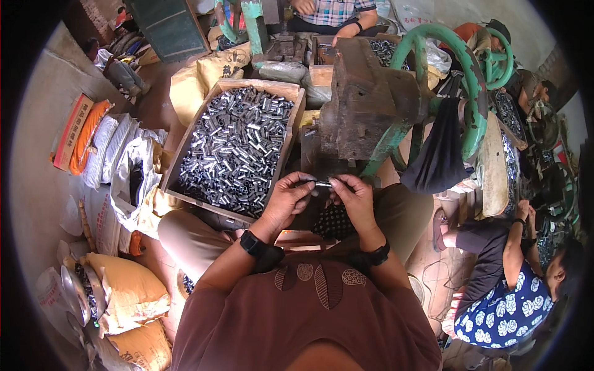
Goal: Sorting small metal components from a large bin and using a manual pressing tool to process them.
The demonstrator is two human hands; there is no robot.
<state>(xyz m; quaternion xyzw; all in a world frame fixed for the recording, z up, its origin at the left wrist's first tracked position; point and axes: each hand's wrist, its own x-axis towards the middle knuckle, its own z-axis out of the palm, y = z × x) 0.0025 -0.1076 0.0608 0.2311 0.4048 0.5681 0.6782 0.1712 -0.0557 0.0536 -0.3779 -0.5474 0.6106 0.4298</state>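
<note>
Left hand [288, 199]: thumb and fingers pinched on the left end of a small metal sleeve [322, 183]. Right hand [354, 196]: thumb and forefinger grasping the same piece at its right end. Sleeve position: between the two hands, above the lap, just in front of the press. Black wristwatch [250, 243] on the left wrist; black band [375, 255] on the right.

Wooden box [299, 102], shallow, tilted in view, left of and beyond the left hand; filled with loose metal sleeves [235, 148], silver and dark grey, lying at all angles.

Hand-operated screw press, beyond the hands: dark metal block [365, 99], worn green handwheel [477, 93] at its right, black cloth [436, 151] draped from the wheel.

Yellow sack [189, 93], behind the box. At far left, an orange sack [90, 139] beside white sacks [106, 145]; lower left, a bulging tan sack [133, 290].

Co-worker in plaid shirt [334, 11], top; another in blue floral top [504, 309], seated at right.
</note>
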